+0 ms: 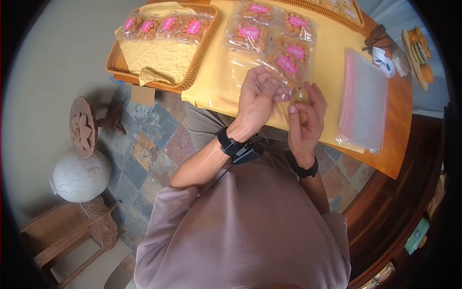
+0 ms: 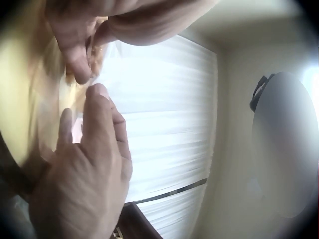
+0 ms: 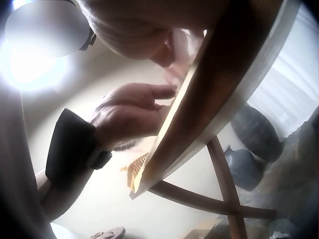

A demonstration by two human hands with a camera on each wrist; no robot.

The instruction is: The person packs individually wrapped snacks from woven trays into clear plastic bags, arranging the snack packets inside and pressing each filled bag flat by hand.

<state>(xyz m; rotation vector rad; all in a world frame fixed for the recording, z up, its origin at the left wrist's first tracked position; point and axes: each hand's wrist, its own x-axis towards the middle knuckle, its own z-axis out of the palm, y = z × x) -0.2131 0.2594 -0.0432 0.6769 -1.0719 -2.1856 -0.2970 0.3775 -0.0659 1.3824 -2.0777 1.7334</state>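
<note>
In the head view my left hand (image 1: 258, 98) pinches the near end of a clear snack packet (image 1: 287, 64) between thumb and fingers. Brown pieces and a pink oval label show through its plastic. My right hand (image 1: 309, 123) is just to the right of it, thumb and fingers spread apart beside the loose plastic end. Seen from the left wrist, the right hand (image 2: 87, 159) holds its thumb away from its index finger, fingertips close under the left hand (image 2: 82, 35). From the right wrist, the left hand (image 3: 132, 107) is at the table edge.
More labelled packets (image 1: 249, 33) lie on the yellow sheet (image 1: 219, 91) beyond the hands. A wicker tray (image 1: 185, 79) with a row of packets stands to the left. Flat clear bags (image 1: 363, 101) are stacked at right, near a white tape roll (image 1: 382, 61).
</note>
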